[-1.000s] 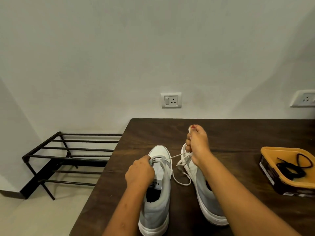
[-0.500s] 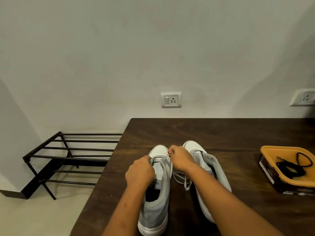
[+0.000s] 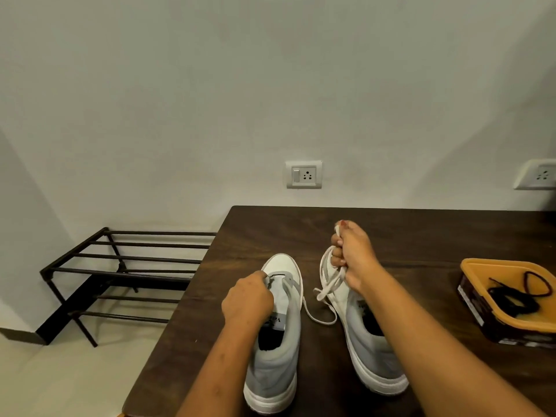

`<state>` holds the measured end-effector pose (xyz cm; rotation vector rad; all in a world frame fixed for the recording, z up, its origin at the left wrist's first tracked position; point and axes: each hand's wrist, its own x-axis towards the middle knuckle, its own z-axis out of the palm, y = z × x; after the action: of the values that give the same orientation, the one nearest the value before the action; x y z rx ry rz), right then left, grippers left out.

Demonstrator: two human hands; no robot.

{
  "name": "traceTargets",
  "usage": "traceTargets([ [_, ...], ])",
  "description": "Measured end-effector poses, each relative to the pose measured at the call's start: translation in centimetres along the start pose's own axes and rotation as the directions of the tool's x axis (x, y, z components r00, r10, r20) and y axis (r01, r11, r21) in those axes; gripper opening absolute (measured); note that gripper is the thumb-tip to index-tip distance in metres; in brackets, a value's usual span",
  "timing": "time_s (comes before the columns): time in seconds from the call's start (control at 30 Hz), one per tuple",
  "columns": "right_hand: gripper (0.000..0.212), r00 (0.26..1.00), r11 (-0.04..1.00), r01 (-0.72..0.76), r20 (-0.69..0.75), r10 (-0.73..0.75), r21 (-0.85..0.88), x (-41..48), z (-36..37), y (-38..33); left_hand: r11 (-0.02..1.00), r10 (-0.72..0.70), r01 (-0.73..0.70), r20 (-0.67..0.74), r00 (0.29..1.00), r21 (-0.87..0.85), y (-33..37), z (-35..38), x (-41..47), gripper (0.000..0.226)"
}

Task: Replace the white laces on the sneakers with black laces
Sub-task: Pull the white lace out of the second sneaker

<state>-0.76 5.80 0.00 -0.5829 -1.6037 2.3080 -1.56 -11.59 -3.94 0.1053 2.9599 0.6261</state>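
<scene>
Two grey-and-white sneakers stand side by side on the dark wooden table (image 3: pixel 406 233), toes away from me. My left hand (image 3: pixel 247 299) grips the left sneaker (image 3: pixel 278 347) at its tongue and upper eyelets. My right hand (image 3: pixel 353 252) is raised above the toe of the right sneaker (image 3: pixel 365 344), closed on the white lace (image 3: pixel 326 288), which hangs in loops and trails onto the table between the shoes. Black laces (image 3: pixel 516 294) lie coiled in an orange-rimmed box (image 3: pixel 481 308) at the right.
A black metal shoe rack (image 3: pixel 120 266) stands on the floor left of the table. The table's left edge runs close beside the left sneaker. A wall socket (image 3: pixel 304 174) is behind, and another socket (image 3: pixel 538 174) sits at the far right.
My right hand dropped to the left sneaker's eyelets half a second ago, then rose up and to the right, pulling the white lace out with it. My left hand stayed on the left sneaker.
</scene>
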Motion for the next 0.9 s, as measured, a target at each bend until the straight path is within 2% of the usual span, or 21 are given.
traceTargets([
  [0.1, 0.022, 0.999, 0.914, 0.023, 0.045, -0.005, -0.405, 0.2, 0.0, 2.0, 1.000, 0.000, -0.001, -0.022, 1.000, -0.025, 0.0, 0.1, 0.0, 0.033],
  [0.2, 0.023, 0.990, 0.750, 0.078, 0.138, 0.019, -0.656, 0.7, 0.0, 4.1, 0.997, 0.032, -0.037, -0.078, 0.996, -0.069, -0.2, 0.1, 0.2, 0.033],
  [0.27, 0.025, 0.968, 0.567, 0.149, 0.236, 0.083, -0.810, 0.9, -0.1, 5.1, 0.992, 0.057, -0.070, -0.122, 0.991, -0.101, -0.3, 0.0, 0.2, 0.032],
  [0.33, 0.034, 0.938, 0.298, 0.244, 0.303, 0.169, -0.923, 0.9, -0.1, 5.7, 0.988, 0.068, -0.087, -0.152, 0.986, -0.126, -0.2, -0.1, 0.2, 0.031],
  [0.4, 0.040, 0.908, 0.056, 0.336, 0.340, 0.245, -0.940, 0.7, 0.0, 6.3, 0.986, 0.078, -0.102, -0.169, 0.982, -0.135, -0.1, -0.1, 0.2, 0.029],
  [0.5, 0.030, 0.879, -0.179, 0.401, 0.322, 0.351, -0.898, 0.1, 0.3, 7.0, 0.983, 0.081, -0.108, -0.179, 0.980, -0.148, -0.1, -0.1, 0.3, 0.028],
  [0.57, 0.033, 0.880, -0.247, 0.394, 0.287, 0.378, -0.885, -0.1, 0.3, 7.6, 0.981, 0.081, -0.111, -0.188, 0.979, -0.157, -0.2, 0.0, 0.4, 0.027],
  [0.67, 0.042, 0.894, -0.291, 0.364, 0.245, 0.375, -0.885, -0.2, 0.4, 8.6, 0.980, 0.083, -0.117, -0.204, 0.975, -0.161, -0.4, 0.1, 0.4, 0.026],
  [0.73, 0.040, 0.908, -0.316, 0.350, 0.238, 0.344, -0.882, -0.3, 0.6, 9.4, 0.979, 0.088, -0.124, -0.214, 0.973, -0.159, -0.4, 0.1, 0.3, 0.025],
  [0.9, 0.036, 0.943, -0.258, 0.308, 0.259, 0.208, -0.916, -1.0, 0.7, 9.6, 0.973, 0.105, -0.148, -0.234, 0.967, -0.177, -0.6, 0.3, 0.3, 0.024],
])
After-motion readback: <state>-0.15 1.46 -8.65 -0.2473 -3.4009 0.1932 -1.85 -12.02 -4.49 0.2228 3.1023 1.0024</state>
